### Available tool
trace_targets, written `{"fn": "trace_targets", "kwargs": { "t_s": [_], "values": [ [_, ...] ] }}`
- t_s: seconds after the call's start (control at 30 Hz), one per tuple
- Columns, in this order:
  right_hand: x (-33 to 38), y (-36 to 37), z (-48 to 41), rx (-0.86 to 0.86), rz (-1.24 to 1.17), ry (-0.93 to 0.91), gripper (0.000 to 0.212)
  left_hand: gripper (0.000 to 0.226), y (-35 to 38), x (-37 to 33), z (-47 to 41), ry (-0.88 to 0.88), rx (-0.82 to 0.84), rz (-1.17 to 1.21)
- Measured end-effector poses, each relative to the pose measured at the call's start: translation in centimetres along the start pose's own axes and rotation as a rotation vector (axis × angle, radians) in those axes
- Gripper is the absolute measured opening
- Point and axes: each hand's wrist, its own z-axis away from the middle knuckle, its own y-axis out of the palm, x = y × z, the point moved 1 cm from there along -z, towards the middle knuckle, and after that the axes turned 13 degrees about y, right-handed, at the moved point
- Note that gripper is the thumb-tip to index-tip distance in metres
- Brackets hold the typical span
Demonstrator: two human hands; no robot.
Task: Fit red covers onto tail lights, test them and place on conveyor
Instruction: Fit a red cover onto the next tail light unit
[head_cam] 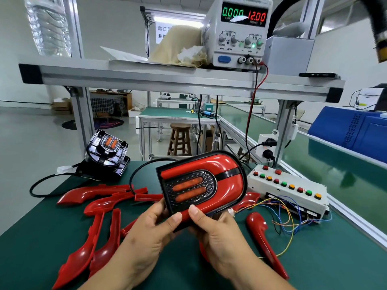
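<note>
L hand (146,229): grips tail light (201,183) at its near-left edge, thumb on front.
R hand (217,229): grips same light's near edge, thumb on red cover.
Tail light: held above green bench (314,268), cover fitted.
Loose covers (98,206): on bench, left & below light.
Btn box (293,189): right of light.
2nd light (109,147): far left of it, uncovered.

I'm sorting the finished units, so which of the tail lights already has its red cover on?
The tail light held up in both hands: a glossy red cover wraps its rim. The bare tail lights stacked at the table's back-left corner show only black housing.
</note>
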Motion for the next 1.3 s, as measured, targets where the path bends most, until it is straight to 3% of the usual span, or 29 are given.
{"fn": "trace_targets", "kwargs": {
  "t_s": [0.17, 0.27, 0.4, 0.47, 0.53, 0.67, 0.77, 0.87, 0.93, 1.0, 1.07, 1.2, 1.3],
  "values": [
    [1.5, -0.9, 0.1, 0.005, 0.158, 0.161, 0.050, 0.043, -2.3, -1.2, -0.5, -0.048, -0.103, 0.090],
    [2.4, -1.9, 0.2, 0.011, 0.422, 0.234, 0.058, 0.033, -3.3, -2.2, -0.6, -0.032, -0.193, 0.126],
    [3.2, -2.6, 0.6, 0.097, 1.121, 0.162, 0.037, 0.030, -4.4, -3.7, -0.6, -0.032, -0.307, 0.165],
    [3.6, -3.4, 0.3, 0.032, 1.364, 0.073, 0.019, 0.031, -5.3, -4.5, -0.4, -0.080, -0.319, 0.135],
    [4.3, -4.5, -0.2, -0.058, 1.499, 0.018, 0.015, 0.027, -5.9, -5.2, 0.0, -0.152, -0.277, 0.063],
    [5.7, -6.1, -0.6, -0.080, 1.478, 0.071, 0.013, 0.034, -6.2, -5.4, 0.9, -0.361, -0.137, -0.033],
    [7.2, -7.0, -0.3, -0.097, 1.379, 0.098, 0.033, 0.045, -6.2, -5.1, 1.2, -0.452, -0.063, -0.019],
    [8.7, -8.3, -0.1, -0.283, 1.238, 0.010, 0.031, 0.060, -6.1, -4.9, 1.5, -0.539, 0.001, 0.040],
    [9.2, -9.0, -0.3, -0.437, 1.389, -0.066, 0.027, 0.067, -5.9, -5.0, 1.8, -0.568, 0.020, 0.051],
    [8.9, -9.2, -0.4, -0.583, 1.704, -0.015, 0.019, 0.073, -5.5, -5.3, 2.0, -0.536, 0.117, -0.225],
    [8.1, -9.2, -0.7, -0.623, 1.855, 0.113, 0.024, 0.083, -5.0, -5.7, 2.0, -0.508, 0.265, -0.650],
    [7.4, -9.5, -1.3, -0.640, 1.842, 0.192, 0.031, 0.079, -4.6, -7.8, 1.0, -0.534, 0.305, -1.028],
    [7.3, -9.6, -1.9, -0.668, 1.828, 0.219, 0.023, 0.059, -3.0, -9.9, -2.2, -0.299, 0.178, -1.178]
  ]
}}
